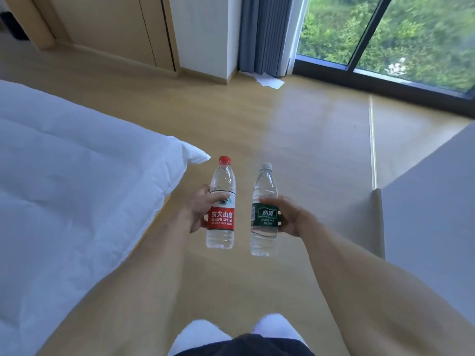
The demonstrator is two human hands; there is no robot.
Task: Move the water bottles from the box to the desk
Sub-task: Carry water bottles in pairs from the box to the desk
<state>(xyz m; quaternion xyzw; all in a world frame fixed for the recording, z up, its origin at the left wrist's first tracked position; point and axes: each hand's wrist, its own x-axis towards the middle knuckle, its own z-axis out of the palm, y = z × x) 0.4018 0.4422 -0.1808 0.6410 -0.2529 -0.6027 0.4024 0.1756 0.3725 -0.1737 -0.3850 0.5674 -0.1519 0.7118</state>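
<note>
My left hand point(203, 209) grips a clear water bottle with a red cap and red label point(221, 219), held upright above the wooden floor. Beside it, my right hand point(288, 217) grips a second clear bottle with a white cap and green label point(264, 222), also upright. The two bottles hang close together in front of me, not touching. No box is in view. A pale flat surface point(431, 201) at the right edge may be the desk; I cannot tell for sure.
A bed with a white duvet point(64, 176) fills the left side. Wooden floor point(295, 124) stretches ahead to a wardrobe point(115, 29), a grey curtain point(264, 34) and a sliding glass door point(385, 34). White paper sheets point(268, 80) lie by the curtain.
</note>
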